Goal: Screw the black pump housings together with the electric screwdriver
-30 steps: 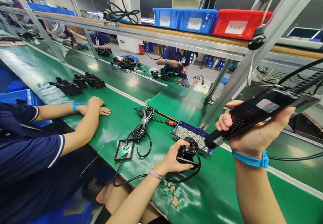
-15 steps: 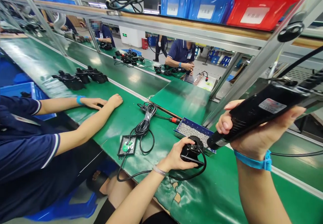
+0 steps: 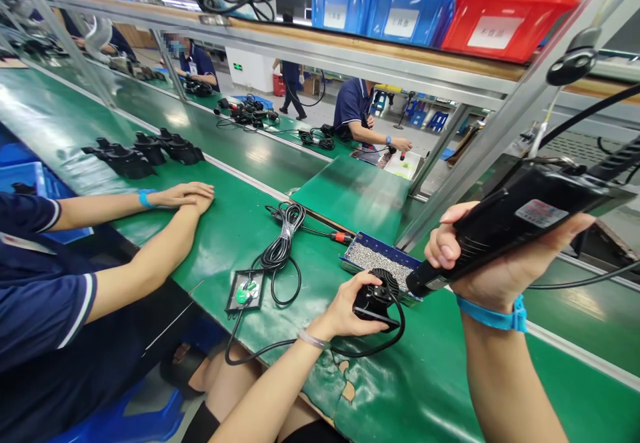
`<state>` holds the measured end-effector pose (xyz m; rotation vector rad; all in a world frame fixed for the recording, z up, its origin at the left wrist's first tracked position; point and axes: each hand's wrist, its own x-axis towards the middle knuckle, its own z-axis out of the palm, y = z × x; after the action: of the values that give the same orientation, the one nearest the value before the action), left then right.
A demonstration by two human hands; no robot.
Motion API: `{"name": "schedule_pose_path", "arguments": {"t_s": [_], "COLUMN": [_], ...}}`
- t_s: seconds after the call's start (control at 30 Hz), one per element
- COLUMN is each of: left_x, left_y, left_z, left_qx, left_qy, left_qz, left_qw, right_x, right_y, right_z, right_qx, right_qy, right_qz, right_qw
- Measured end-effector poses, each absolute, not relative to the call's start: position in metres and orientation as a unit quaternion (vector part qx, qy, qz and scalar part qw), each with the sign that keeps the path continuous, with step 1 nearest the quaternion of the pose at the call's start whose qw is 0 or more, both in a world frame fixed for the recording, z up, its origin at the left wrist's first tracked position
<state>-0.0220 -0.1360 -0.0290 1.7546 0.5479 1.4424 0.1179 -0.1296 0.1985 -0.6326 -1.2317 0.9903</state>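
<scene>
Green belt point(image 3: 235, 243) runs through a factory line, under a metal rack carrying 2 blue bins point(image 3: 380, 13) and 1 red bin point(image 3: 505, 23). We see the left hand point(image 3: 345, 306) low on the belt, its fingers curled tight around a black lamp point(image 3: 375, 296), which sits at the near edge of a screw tray point(image 3: 373, 256). The right hand point(image 3: 493, 266) is raised, wrist bent, clamped around a black screwdriver point(image 3: 505, 226) whose tip slants down and touches the lamp's top. A blue strap point(image 3: 493, 314) circles that wrist. The lamp's cord point(image 3: 280, 346) loops along the belt edge. Left of it lie a coiled cable point(image 3: 283, 243) and a square plate point(image 3: 245, 292). Beside us, a co-worker's hands point(image 3: 187, 196) rest folded on the belt, near 3 black housings point(image 3: 145, 153). Other people work across the line.
</scene>
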Motion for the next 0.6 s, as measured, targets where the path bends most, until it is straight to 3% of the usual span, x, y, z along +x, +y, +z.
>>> {"name": "schedule_pose_path", "arguments": {"t_s": [0.4, 0.6], "left_x": [-0.024, -0.024], "left_y": [-0.133, -0.133], "left_z": [-0.032, -0.030], "left_qx": [0.703, 0.703], "left_qy": [0.231, 0.235], "left_qz": [0.550, 0.542], "left_qw": [0.387, 0.395], "right_x": [0.117, 0.126], "right_y": [-0.139, -0.144], "right_z": [0.196, 0.228], "right_qx": [-0.272, -0.287], "right_qy": [-0.545, -0.572], "right_qz": [0.475, 0.405], "right_qw": [0.635, 0.652]}}
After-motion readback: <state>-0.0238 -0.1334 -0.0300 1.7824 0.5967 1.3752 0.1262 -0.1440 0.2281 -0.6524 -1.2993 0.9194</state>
